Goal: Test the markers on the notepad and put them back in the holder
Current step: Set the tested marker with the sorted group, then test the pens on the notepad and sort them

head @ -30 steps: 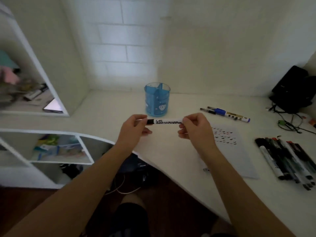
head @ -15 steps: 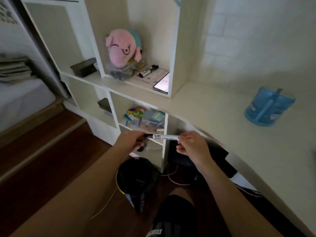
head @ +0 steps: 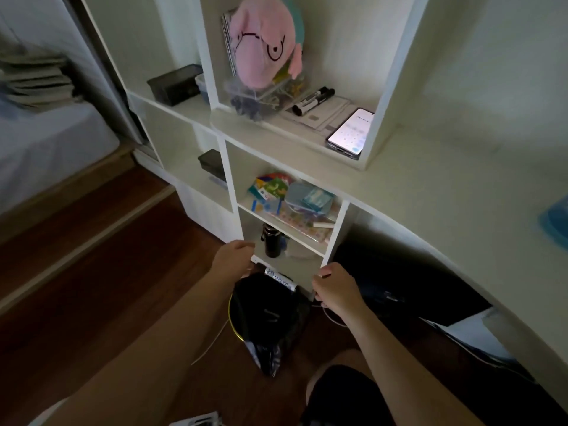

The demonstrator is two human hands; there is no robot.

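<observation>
A white marker [head: 280,279] with a black cap end hangs tilted over a bin lined with a black bag [head: 270,318] on the floor. My left hand [head: 233,259] holds the marker at its upper left end, as far as the dim light shows. My right hand [head: 335,290] is a short way to the right of the marker's lower end, fingers curled, not touching it. Only a sliver of the blue holder [head: 554,222] shows on the desk at the right edge. The notepad is out of view.
White shelving [head: 335,238] stands behind the bin, with a black bottle [head: 272,241], coloured boxes [head: 292,198], a lit phone [head: 350,133], two more markers [head: 312,101] and a pink plush toy [head: 261,41]. A curved white desk edge [head: 445,241] runs right. The floor is wood.
My view swung left and down from the desk to the shelves and floor. Both hands carried the marker down over the bin, and my right hand has come off its end.
</observation>
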